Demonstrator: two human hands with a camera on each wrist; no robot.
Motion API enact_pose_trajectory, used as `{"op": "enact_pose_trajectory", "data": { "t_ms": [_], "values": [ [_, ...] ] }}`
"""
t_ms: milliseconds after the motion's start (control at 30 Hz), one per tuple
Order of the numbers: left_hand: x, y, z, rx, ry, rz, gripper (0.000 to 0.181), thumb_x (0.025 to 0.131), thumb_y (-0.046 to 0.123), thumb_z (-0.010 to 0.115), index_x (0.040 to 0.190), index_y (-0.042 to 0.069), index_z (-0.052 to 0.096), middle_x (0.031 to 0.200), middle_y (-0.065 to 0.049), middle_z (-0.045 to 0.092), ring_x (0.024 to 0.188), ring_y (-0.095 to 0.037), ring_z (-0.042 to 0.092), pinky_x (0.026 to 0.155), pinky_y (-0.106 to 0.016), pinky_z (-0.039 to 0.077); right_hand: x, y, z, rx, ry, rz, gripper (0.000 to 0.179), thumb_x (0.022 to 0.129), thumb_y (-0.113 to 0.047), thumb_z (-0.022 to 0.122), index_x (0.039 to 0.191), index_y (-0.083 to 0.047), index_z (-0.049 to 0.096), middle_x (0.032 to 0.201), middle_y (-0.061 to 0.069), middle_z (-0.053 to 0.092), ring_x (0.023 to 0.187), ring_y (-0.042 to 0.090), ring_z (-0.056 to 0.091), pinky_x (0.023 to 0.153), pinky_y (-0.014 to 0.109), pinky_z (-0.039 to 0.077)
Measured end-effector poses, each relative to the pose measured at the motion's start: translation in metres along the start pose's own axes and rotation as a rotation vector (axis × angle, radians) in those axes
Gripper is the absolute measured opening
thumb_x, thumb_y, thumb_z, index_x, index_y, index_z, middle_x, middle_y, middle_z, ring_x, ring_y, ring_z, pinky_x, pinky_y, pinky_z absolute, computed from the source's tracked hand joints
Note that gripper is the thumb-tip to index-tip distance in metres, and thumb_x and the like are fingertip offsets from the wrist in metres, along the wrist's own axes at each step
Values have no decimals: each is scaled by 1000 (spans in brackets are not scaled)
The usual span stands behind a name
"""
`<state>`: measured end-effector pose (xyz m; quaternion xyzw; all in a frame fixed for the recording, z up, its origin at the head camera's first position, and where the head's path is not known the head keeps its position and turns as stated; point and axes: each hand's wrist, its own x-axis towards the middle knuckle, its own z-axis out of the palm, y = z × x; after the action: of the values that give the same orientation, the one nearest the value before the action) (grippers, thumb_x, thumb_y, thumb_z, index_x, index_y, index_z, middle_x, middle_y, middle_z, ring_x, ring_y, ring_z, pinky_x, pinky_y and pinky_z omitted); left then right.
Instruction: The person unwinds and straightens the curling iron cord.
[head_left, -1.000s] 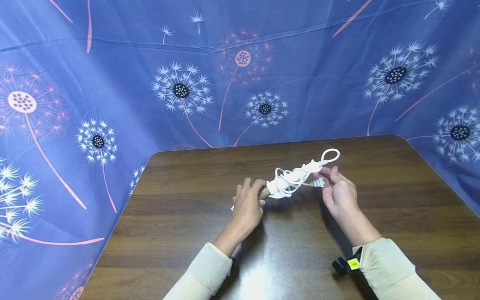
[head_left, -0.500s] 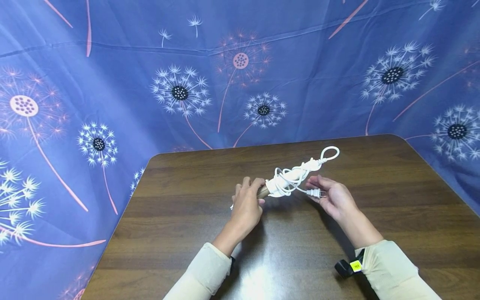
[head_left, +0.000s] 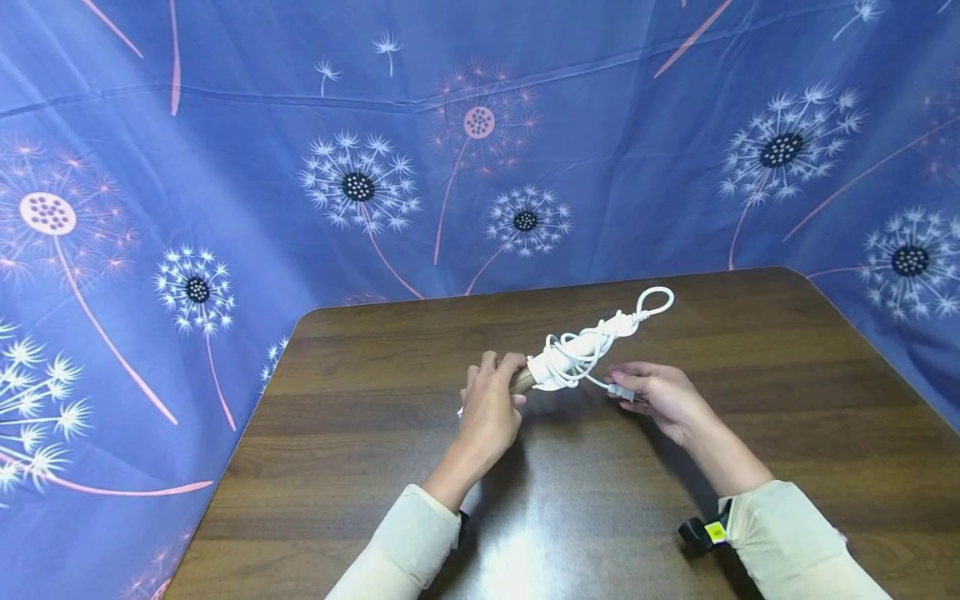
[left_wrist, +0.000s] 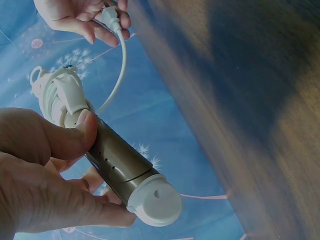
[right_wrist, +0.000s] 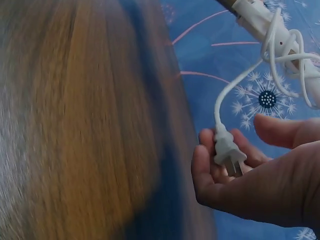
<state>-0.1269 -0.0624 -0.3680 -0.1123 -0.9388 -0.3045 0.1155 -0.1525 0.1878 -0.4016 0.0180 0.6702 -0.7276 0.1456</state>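
Observation:
A hair iron (head_left: 577, 354) with a brown barrel (left_wrist: 117, 157) and a white handle is tilted over the table, its handle end pointing up and to the right. White cord (right_wrist: 272, 40) is wound in loops round the handle. My left hand (head_left: 491, 408) grips the barrel, with the thumb on top and the white end cap (left_wrist: 157, 200) sticking out past the fingers. A short free length of cord runs down to a two-pronged plug (right_wrist: 230, 152). My right hand (head_left: 663, 400) holds this plug in curled fingers, its thumb raised apart from it in the right wrist view.
The brown wooden table (head_left: 337, 467) lies under both hands. A blue cloth (head_left: 637, 167) with a dandelion print hangs behind it and along its sides. A black device with a yellow label (head_left: 705, 533) is strapped at the right cuff.
My right hand has moved left and down from the handle's far end, and the plug has come down with it, prongs now covered in the head view. The left hand keeps its grip.

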Motion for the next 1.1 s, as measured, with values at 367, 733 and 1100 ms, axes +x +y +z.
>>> {"op": "enact_pose_trajectory", "data": {
  "t_ms": [367, 733, 1100],
  "values": [
    [1, 1, 1, -19, -13, 6, 62, 68, -13, 73, 119, 19, 61, 105, -6, 57, 89, -26, 50, 68, -38, 38, 2, -1, -6, -269, -130, 14, 50, 87, -13, 67, 126, 15, 51, 88, 3, 72, 77, 11, 66, 67, 29, 50],
    [2, 3, 0, -13, -10, 15, 60, 68, -12, 74, 117, 19, 62, 103, -6, 56, 89, -27, 51, 70, -41, 39, 8, 6, -10, -220, -371, 49, 50, 87, 0, 63, 127, 21, 43, 91, 17, 70, 74, 19, 68, 65, 31, 55],
    [3, 1, -3, -25, -24, 24, 54, 70, -7, 76, 116, 19, 63, 102, -5, 57, 88, -27, 52, 69, -42, 41, 7, 6, -17, -130, -337, 78, 56, 88, 3, 60, 133, 22, 32, 88, 10, 67, 78, 24, 70, 69, 37, 57]
  ]
}}
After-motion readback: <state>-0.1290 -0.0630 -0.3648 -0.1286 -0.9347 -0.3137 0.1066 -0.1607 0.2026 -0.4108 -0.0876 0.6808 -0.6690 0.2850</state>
